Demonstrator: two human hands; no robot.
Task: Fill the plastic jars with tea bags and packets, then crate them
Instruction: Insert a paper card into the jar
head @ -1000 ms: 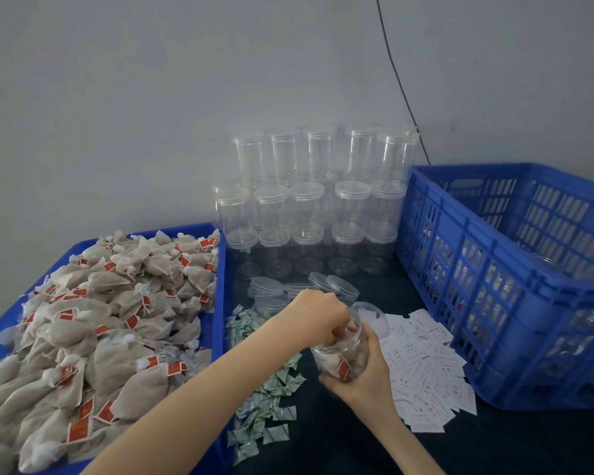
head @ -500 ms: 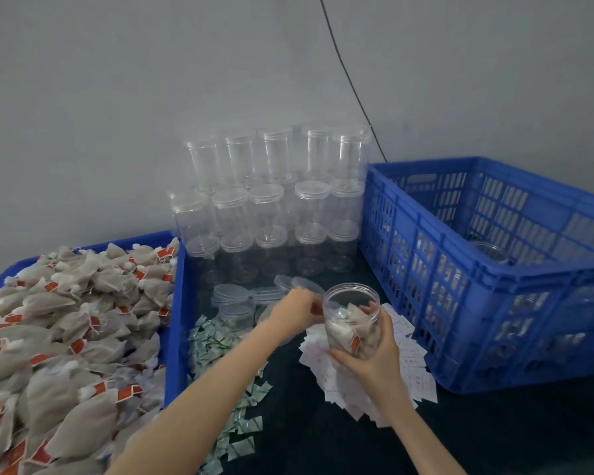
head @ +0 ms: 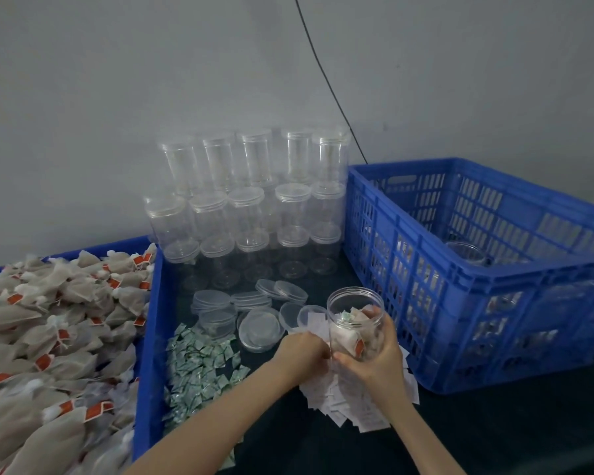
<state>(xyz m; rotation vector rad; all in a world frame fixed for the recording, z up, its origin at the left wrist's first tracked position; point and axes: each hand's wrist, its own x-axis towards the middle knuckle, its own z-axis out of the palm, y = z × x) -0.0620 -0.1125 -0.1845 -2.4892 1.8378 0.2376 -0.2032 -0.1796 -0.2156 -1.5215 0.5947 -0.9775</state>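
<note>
One open jar [head: 355, 323], part-filled, centre frame, gripped upright in right hand [head: 374, 363]. Left hand [head: 302, 351] beside it, fingers curled on white packets [head: 354, 402]. One blue crate [head: 477, 269] right.

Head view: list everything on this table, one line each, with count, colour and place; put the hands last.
Held jar: one, clear, open, partly filled with tea bags, gripped above the white packets.
Tea bags: a heap too large to count, beige with red tags, in the blue tray at left.
Green packets: many, loose pile beside the tray.
White packets: many, loose pile under the hands.
Lids: several, clear, scattered before the stack.
Empty jars: stacked three tiers high, clear, lidded, against the wall.
Blue crate: one, at right, with jars inside; number unclear.
Cable: one, black, on the wall.
Left hand: reaching into the white packets.
Right hand: holds the jar.
</note>
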